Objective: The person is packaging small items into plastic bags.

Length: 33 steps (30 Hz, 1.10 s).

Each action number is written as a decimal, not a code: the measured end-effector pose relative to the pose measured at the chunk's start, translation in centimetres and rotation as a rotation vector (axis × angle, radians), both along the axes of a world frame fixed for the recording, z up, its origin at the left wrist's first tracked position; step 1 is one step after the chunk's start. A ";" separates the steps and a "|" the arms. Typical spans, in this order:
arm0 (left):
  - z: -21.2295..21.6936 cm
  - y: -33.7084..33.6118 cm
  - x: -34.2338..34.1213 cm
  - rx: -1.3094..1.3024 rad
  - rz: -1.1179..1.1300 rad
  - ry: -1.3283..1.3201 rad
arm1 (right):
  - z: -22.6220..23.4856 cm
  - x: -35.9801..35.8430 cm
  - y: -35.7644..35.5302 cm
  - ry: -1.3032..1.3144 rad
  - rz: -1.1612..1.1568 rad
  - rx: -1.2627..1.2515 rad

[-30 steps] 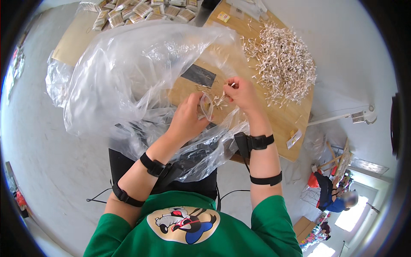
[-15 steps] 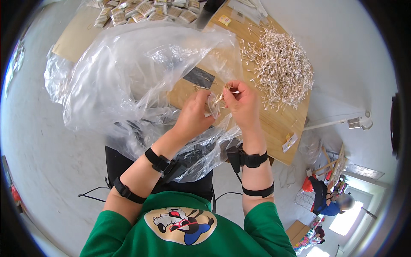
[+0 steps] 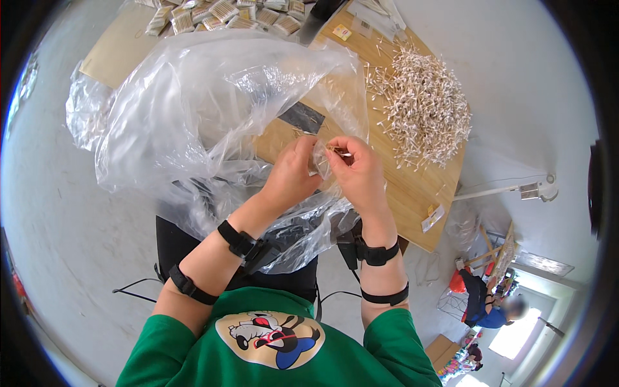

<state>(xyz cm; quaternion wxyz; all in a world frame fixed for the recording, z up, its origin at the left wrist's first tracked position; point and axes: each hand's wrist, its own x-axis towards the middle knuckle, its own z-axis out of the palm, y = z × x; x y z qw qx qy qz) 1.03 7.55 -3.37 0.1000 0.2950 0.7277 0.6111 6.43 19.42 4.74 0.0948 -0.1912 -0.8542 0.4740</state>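
My left hand [image 3: 291,171] is closed on a small clear plastic bag [image 3: 318,157], holding it above the near part of the wooden table [image 3: 407,201]. Right beside it, my right hand [image 3: 360,173] pinches a few cotton swabs [image 3: 338,151] at the bag's mouth. How far the swabs reach inside is hidden by my fingers. A big heap of loose cotton swabs [image 3: 429,106] covers the table's right side. Crumpled around and beyond my left hand spreads a large clear plastic sack [image 3: 174,109], draped over the table edge toward my lap.
Several filled swab packets [image 3: 224,11] lie at the far left. A dark grey rectangle [image 3: 302,117] sits on the table beyond my hands. Small cards [image 3: 433,218] lie near the right edge. A white jointed arm [image 3: 496,191] extends on the right; another person [image 3: 493,316] is farther off.
My right hand has moved left and slightly down, bringing the swabs closer to the small bag. My left hand stays nearly where it was.
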 end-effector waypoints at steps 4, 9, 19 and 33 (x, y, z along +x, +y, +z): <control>-0.1 0.3 -0.2 -0.007 0.026 0.073 | 0.0 0.1 0.0 -0.033 0.036 0.020; -0.7 0.6 -0.4 -0.003 -0.002 0.058 | -1.1 -0.2 0.7 -0.049 0.011 0.137; -1.2 1.1 -0.8 0.038 -0.072 -0.022 | -1.5 -1.4 2.9 -0.161 -0.099 -0.244; -1.6 1.6 -1.1 0.081 -0.030 0.064 | -0.2 0.0 0.7 -0.029 -0.001 0.088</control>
